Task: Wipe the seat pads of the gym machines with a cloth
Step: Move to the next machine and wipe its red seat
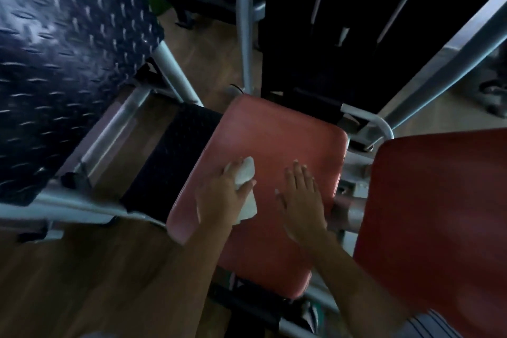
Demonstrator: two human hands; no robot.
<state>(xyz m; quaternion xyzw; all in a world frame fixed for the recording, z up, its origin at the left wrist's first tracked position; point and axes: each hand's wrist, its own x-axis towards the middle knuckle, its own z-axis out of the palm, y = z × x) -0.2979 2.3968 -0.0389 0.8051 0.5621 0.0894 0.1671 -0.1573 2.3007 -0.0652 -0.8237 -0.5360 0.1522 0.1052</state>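
Head view: we see the fingers of the left hand [219, 197] curled round a white cloth [246, 173]. It is a crumpled wad that pokes out past the fingertips and trails below the thumb, and it is pressed on the left part of the seat pad [277, 132]. Just beside it the right hand [301, 196] lies flat on the pad, fingers straight and slightly spread. We note the pad is salmon-red, smooth and glossy, with rounded corners. A darker red back pad [439, 214] stands at right and a diamond-patterned foot plate [55, 63] at left.

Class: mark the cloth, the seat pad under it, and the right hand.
cloth [245, 173]: head view, bunched white end.
seat pad [274, 132]: head view, bare top surface.
right hand [301, 197]: head view, back of hand.
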